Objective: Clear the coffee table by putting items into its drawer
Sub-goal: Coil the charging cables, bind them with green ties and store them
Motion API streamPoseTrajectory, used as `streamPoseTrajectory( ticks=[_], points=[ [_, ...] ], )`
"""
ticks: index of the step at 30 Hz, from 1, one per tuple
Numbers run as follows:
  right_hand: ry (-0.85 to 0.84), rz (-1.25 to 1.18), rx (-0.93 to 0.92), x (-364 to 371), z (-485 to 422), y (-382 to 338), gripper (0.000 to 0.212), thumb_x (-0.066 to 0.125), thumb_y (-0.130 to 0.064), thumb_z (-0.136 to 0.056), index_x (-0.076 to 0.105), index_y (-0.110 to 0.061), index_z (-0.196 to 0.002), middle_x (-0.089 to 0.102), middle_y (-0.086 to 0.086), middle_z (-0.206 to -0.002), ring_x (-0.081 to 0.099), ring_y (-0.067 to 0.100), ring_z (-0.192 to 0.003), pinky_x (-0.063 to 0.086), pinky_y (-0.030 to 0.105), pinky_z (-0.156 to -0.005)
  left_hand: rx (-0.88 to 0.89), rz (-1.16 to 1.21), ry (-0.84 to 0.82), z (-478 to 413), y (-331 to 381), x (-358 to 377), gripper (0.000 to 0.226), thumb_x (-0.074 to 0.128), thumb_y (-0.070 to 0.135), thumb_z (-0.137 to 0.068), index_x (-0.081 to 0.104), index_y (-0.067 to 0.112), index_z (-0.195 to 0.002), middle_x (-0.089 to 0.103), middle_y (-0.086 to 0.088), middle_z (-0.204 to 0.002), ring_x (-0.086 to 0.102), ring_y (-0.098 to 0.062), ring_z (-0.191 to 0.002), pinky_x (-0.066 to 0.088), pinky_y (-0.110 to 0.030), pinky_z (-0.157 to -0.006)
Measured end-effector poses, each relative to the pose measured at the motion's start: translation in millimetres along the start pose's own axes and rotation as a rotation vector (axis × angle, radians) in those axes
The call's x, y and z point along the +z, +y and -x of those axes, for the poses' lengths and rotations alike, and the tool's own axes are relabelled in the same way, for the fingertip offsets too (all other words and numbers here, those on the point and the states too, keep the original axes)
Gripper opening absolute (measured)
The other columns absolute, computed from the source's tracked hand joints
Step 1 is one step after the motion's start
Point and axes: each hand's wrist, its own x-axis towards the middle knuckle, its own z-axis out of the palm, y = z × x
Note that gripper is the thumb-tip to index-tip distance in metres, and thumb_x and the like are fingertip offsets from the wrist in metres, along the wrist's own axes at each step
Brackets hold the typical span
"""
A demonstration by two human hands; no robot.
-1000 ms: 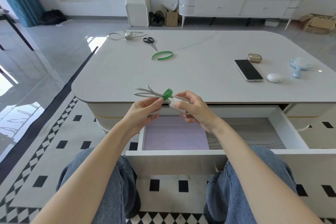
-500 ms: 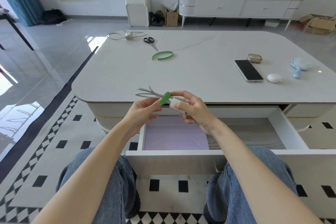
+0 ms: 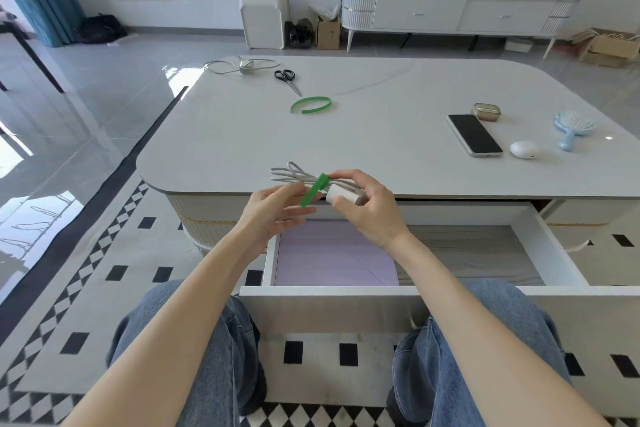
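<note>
Green strap (image 3: pixel 313 190): pinched in my left hand (image 3: pixel 273 211), wrapped across the cable bundle (image 3: pixel 291 174).
Right hand (image 3: pixel 367 210): gripping the bundle's right end; open drawer (image 3: pixel 329 308) straight below.

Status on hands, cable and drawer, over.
Left hand pinches green strap; right hand grips coiled grey cable with white plug. White drawer open below, path unobstructed.

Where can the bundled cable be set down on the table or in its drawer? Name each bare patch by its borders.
Bare: the middle of the coffee table, between the green strap loop and the phone; the drawer, purple sheet left, grey floor right. Crowded: the right end around phone, hairbrush and white case; the far-left corner with scissors and loose cable.
</note>
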Motion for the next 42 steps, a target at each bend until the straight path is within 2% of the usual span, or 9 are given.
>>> streamPoseTrajectory(
  ticks=[4, 10, 15, 18, 23, 28, 31, 34, 42],
  points=[
    [0.04, 0.122, -0.087, -1.0, 1.1, 3.1, 0.035, 0.065, -0.026, -0.077, 0.062, -0.045, -0.106, 0.056, 0.002, -0.103, 0.047, 0.001, -0.057, 0.039, 0.006, -0.062, 0.024, -0.032, 0.033, 1.1, 2.1, 0.3, 0.024, 0.066, 0.036, -0.087, 0.075, 0.018, -0.099, 0.074, 0.004, -0.098, 0.069, -0.013, -0.087, 0.053, -0.028, -0.076],
    [0.046, 0.191, -0.128, 0.3, 0.4, 6.2, 0.038, 0.066, -0.024, -0.079, 0.062, -0.043, -0.111, 0.052, -0.002, -0.096, 0.049, 0.002, -0.059, 0.042, 0.012, -0.064, 0.138, -0.111, 0.073, 4.7, -0.8, 3.5, 0.016, 0.077, 0.02, -0.079, 0.075, 0.014, -0.093, 0.076, -0.004, -0.092, 0.071, -0.017, -0.08, 0.056, -0.027, -0.079],
    [0.068, 0.26, -0.161, 2.1, -0.6, 11.3, 0.038, 0.066, -0.025, -0.077, 0.063, -0.037, -0.113, 0.049, -0.008, -0.093, 0.052, 0.003, -0.062, 0.045, 0.016, -0.065, 0.282, -0.258, 0.131, 4.4, -1.4, 4.8, 0.009, 0.075, 0.019, -0.081, 0.074, 0.016, -0.089, 0.075, 0.001, -0.085, 0.065, -0.005, -0.075, 0.054, -0.023, -0.073],
    [0.057, 0.362, -0.22, 2.1, 0.3, 12.0, 0.037, 0.066, -0.026, -0.077, 0.061, -0.031, -0.114, 0.049, -0.008, -0.094, 0.054, 0.003, -0.071, 0.043, 0.016, -0.068, 0.288, -0.255, 0.145, 5.2, -0.8, 3.9, 0.01, 0.075, 0.02, -0.082, 0.075, 0.015, -0.091, 0.074, 0.006, -0.082, 0.064, -0.001, -0.072, 0.054, -0.019, -0.068],
    [0.015, 0.527, -0.292, 2.1, 2.6, 11.0, 0.038, 0.065, -0.027, -0.078, 0.061, -0.028, -0.115, 0.044, -0.007, -0.093, 0.052, 0.008, -0.066, 0.047, 0.023, -0.071, 0.253, -0.171, 0.156, 6.2, 2.0, 2.4, 0.007, 0.073, 0.022, -0.083, 0.074, 0.018, -0.089, 0.073, 0.004, -0.079, 0.062, -0.005, -0.065, 0.052, -0.016, -0.061],
    [-0.021, 0.58, -0.341, 3.5, 3.3, 10.5, 0.041, 0.066, -0.024, -0.078, 0.061, -0.022, -0.118, 0.044, -0.004, -0.099, 0.052, 0.012, -0.06, 0.051, 0.03, -0.072, 0.244, -0.165, 0.149, 5.5, 2.6, 1.2, 0.004, 0.072, 0.022, -0.085, 0.074, 0.02, -0.088, 0.073, 0.004, -0.08, 0.061, -0.003, -0.064, 0.051, -0.015, -0.06],
    [-0.004, 0.585, -0.349, 3.6, 2.6, 10.8, 0.041, 0.066, -0.023, -0.078, 0.062, -0.021, -0.118, 0.044, -0.003, -0.098, 0.052, 0.014, -0.067, 0.051, 0.03, -0.072, 0.243, -0.208, 0.123, 5.1, 1.6, 1.0, 0.006, 0.072, 0.022, -0.085, 0.074, 0.019, -0.09, 0.073, 0.005, -0.08, 0.061, -0.003, -0.065, 0.05, -0.014, -0.06],
    [0.041, 0.564, -0.33, 4.4, 1.7, 11.1, 0.039, 0.066, -0.024, -0.079, 0.062, -0.022, -0.118, 0.045, -0.003, -0.097, 0.054, 0.015, -0.072, 0.05, 0.028, -0.071, 0.247, -0.245, 0.091, 5.0, 0.1, 1.3, 0.008, 0.071, 0.02, -0.085, 0.075, 0.018, -0.092, 0.074, 0.004, -0.086, 0.061, -0.002, -0.065, 0.05, -0.014, -0.061],
    [0.133, 0.332, -0.209, 5.8, -0.7, 10.7, 0.037, 0.067, -0.024, -0.08, 0.063, -0.026, -0.117, 0.048, -0.009, -0.099, 0.056, 0.004, -0.075, 0.041, 0.007, -0.069, 0.252, -0.323, 0.066, 3.4, -4.6, 2.7, 0.006, 0.07, 0.017, -0.086, 0.074, 0.021, -0.089, 0.074, 0.001, -0.083, 0.061, -0.002, -0.063, 0.051, -0.014, -0.061]
  ],
)
